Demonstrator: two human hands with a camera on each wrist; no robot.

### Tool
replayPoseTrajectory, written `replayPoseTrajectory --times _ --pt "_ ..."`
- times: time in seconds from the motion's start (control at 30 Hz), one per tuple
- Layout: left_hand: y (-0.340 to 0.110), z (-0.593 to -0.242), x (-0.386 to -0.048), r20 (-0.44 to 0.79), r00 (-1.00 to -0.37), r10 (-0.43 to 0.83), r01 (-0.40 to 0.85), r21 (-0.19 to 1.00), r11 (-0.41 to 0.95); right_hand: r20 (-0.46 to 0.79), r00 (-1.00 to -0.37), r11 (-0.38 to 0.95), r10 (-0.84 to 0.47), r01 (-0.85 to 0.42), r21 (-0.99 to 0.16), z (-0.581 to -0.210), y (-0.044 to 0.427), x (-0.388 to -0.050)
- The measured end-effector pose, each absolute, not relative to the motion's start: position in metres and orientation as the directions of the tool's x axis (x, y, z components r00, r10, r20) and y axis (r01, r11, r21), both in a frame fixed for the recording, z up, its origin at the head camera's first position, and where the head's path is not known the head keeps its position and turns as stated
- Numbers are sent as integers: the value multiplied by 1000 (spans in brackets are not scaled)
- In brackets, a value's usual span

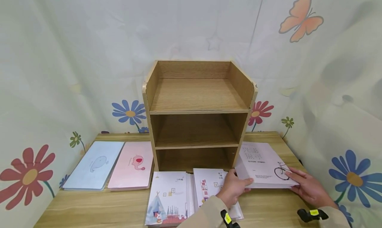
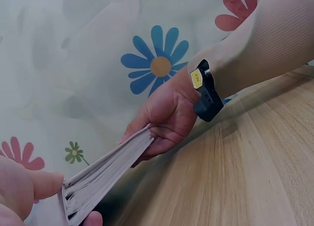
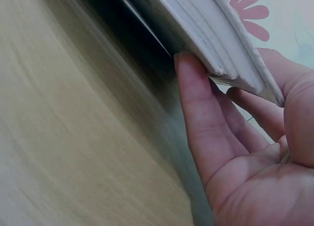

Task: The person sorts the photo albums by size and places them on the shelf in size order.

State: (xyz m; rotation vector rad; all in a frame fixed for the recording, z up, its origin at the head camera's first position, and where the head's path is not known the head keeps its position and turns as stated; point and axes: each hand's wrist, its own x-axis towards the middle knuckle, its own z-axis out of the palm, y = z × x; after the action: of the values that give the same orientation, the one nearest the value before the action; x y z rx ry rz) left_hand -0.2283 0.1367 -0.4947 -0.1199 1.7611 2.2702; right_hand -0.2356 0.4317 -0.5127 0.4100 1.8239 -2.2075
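Observation:
Both hands hold a stack of notebooks (image 1: 262, 163) with a bicycle on its pale cover, at the right of the table. My left hand (image 1: 234, 187) pinches the near left corner, its thumb over the cover. At the opposite edge my right hand (image 1: 310, 186) grips the stack. The right wrist view shows the right-hand fingers (image 3: 196, 103) under the notebooks' page edges (image 3: 211, 39), which are tilted and raised off the table. In the left wrist view, the left thumb (image 2: 46, 184) lies on top and a fingertip shows below.
A wooden shelf unit (image 1: 200, 112) with three levels stands at the back middle. Before it lie tent-cover notebooks (image 1: 170, 194) and another white pile (image 1: 210, 181), partly behind the left hand. Blue notebooks (image 1: 92, 161) and pink notebooks (image 1: 131, 171) lie left on the wooden table (image 1: 98, 208).

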Motion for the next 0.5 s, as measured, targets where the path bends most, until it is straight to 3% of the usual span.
replayPoseTrajectory --times 0.5 --pt "135 -496 -230 -210 -965 154 -241 945 -223 -326 -944 -233 -53 329 -915 -520 437 -235"
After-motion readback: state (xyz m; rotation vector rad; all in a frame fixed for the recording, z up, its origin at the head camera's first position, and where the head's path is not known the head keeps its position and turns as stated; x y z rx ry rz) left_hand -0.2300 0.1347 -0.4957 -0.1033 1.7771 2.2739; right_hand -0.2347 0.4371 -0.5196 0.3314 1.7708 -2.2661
